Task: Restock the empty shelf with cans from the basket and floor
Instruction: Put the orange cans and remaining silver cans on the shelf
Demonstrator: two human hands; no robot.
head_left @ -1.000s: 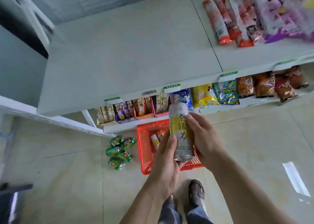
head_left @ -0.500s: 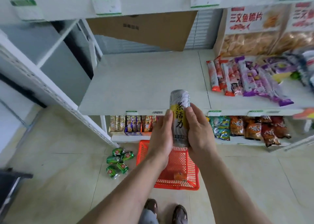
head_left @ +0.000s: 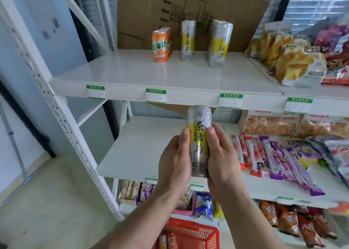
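Observation:
A tall silver and yellow can (head_left: 198,135) stands upright between both my hands, in front of the shelves. My left hand (head_left: 174,160) grips its left side and my right hand (head_left: 220,156) grips its right side, thumbs on the label. On the upper shelf (head_left: 132,75) stand two orange cans (head_left: 160,46) and two more tall silver and yellow cans (head_left: 187,40), (head_left: 219,43). The red basket (head_left: 196,233) sits on the floor below my arms, with a few orange cans in it.
A cardboard sheet (head_left: 188,12) leans behind the upper shelf. Snack bags (head_left: 294,60) fill the upper right. Snack sticks (head_left: 273,160) lie on the middle shelf (head_left: 139,146), whose left part is bare. White uprights (head_left: 62,116) stand at left.
The can has risen with both hands from above the basket to the height of the middle shelf. My view has tilted up, so the upper shelf with its cans now shows.

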